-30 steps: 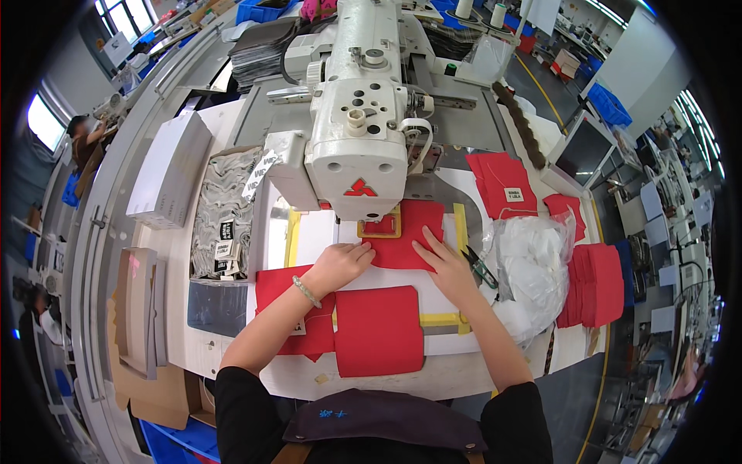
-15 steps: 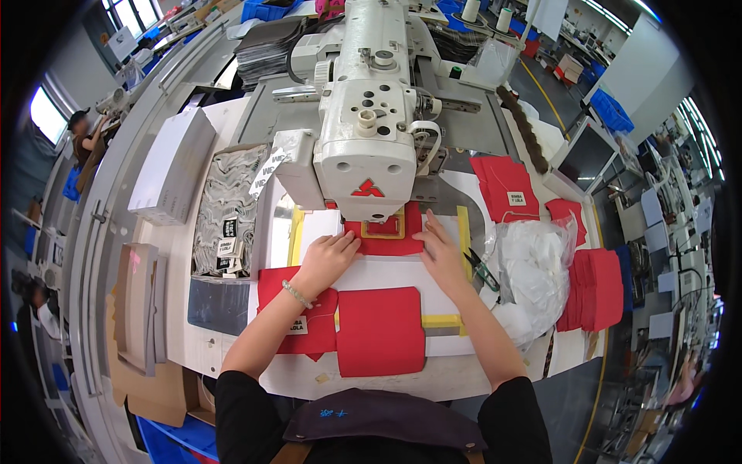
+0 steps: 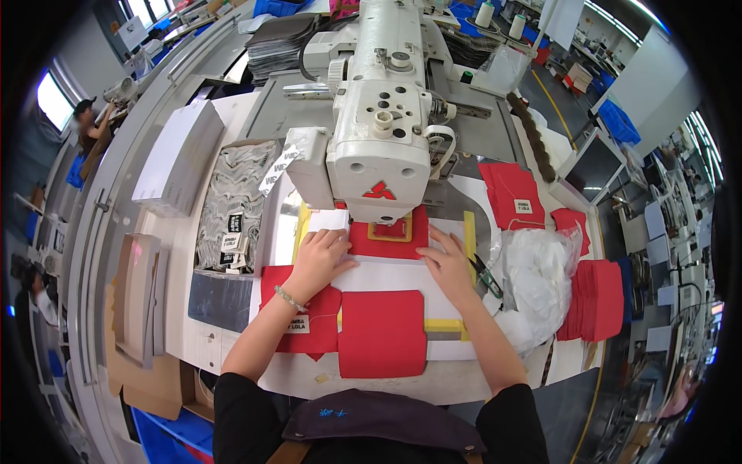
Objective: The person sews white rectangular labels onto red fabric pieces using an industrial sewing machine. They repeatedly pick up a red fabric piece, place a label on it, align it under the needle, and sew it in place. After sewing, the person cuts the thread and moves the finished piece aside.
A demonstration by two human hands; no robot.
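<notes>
Under the head of a white sewing machine (image 3: 379, 166) lies a red fabric piece (image 3: 363, 246), with a yellow rectangular clamp frame (image 3: 390, 237) over its middle. My left hand (image 3: 321, 259) rests open just left of this piece, its fingers stretched over the white plate. On the right side, my right hand (image 3: 447, 267) is open too, fingers apart, the fingertips by the piece's right edge. Nearer to me lie a plain red fabric panel (image 3: 382, 332) and, partly beneath my left forearm, red pieces (image 3: 317, 340) with a pale label.
At left stands a box of folded labels (image 3: 236, 193), beside a long white carton (image 3: 178, 158). Scissors (image 3: 487, 277) lie right of my right hand, against a clear plastic bag (image 3: 533, 271). Farther right are a red fabric stack (image 3: 593, 298) and labelled red pieces (image 3: 514, 197).
My left hand has drawn slightly left, off the edge of the red piece under the machine. My right hand stays near its right edge. The whole view has shifted a little.
</notes>
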